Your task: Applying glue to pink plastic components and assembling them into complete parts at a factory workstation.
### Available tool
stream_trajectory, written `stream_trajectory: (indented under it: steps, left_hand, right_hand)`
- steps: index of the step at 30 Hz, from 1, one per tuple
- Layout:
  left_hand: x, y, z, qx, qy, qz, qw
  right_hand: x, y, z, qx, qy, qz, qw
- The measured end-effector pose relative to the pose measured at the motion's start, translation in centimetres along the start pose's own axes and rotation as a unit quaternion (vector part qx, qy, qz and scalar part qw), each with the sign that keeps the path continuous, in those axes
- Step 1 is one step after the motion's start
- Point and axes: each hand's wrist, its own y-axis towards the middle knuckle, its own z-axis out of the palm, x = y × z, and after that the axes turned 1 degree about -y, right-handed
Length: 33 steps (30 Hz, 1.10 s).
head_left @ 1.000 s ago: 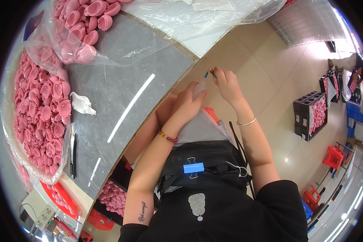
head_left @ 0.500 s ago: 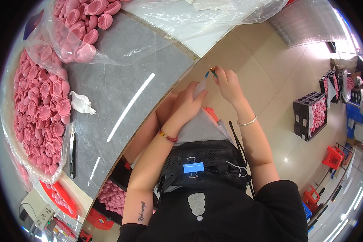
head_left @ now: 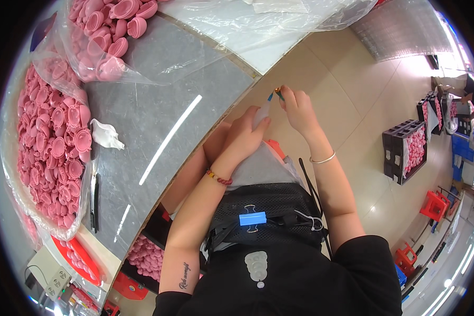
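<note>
Out over the floor, beside the table edge, my left hand (head_left: 242, 132) is wrapped round a translucent white squeeze bottle (head_left: 261, 114). Its narrow blue tip (head_left: 270, 97) points up. My right hand (head_left: 299, 111) pinches a small object (head_left: 279, 92) with orange-gold and green showing; its kind is too small to make out. That object is close beside the blue tip, and I cannot tell whether they touch. On the table to the left, a plastic-lined container holds several pink cup-shaped pieces (head_left: 58, 147).
More pink pieces (head_left: 117, 48) lie in a clear bag on the grey table (head_left: 158, 105). A crumpled white scrap (head_left: 107, 135) and a black box cutter (head_left: 94, 203) are near the container. Black crates (head_left: 397, 158) and red stools (head_left: 435, 205) stand on the floor at right.
</note>
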Motion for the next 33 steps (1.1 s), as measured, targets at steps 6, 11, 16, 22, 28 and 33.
stream_trajectory:
  steps: [6, 11, 16, 22, 28, 33]
  left_hand:
    - [-0.42, -0.09, -0.11, -0.004, 0.011, 0.013, 1.0]
    - [-0.65, -0.2, -0.21, -0.012, 0.024, 0.027, 0.999]
    - [-0.65, -0.22, -0.17, -0.006, 0.018, 0.018, 1.0]
    - [-0.68, -0.29, -0.13, -0.015, 0.029, 0.035, 0.999]
    - [-0.66, -0.25, -0.11, -0.01, 0.027, 0.029, 0.999]
    - [-0.55, -0.26, -0.21, 0.006, 0.022, 0.007, 1.0]
  right_hand:
    - [0.13, -0.07, 0.0, -0.004, -0.003, 0.0, 1.0]
    - [0.16, -0.12, -0.09, -0.004, -0.004, 0.008, 1.0]
    - [0.35, -0.22, -0.22, 0.002, -0.01, 0.02, 1.0]
    - [0.67, -0.31, -0.25, 0.004, -0.003, 0.022, 1.0]
    - [0.42, -0.3, -0.22, -0.003, -0.003, 0.025, 1.0]
    - [0.39, -0.34, -0.19, -0.001, -0.01, 0.027, 1.0]
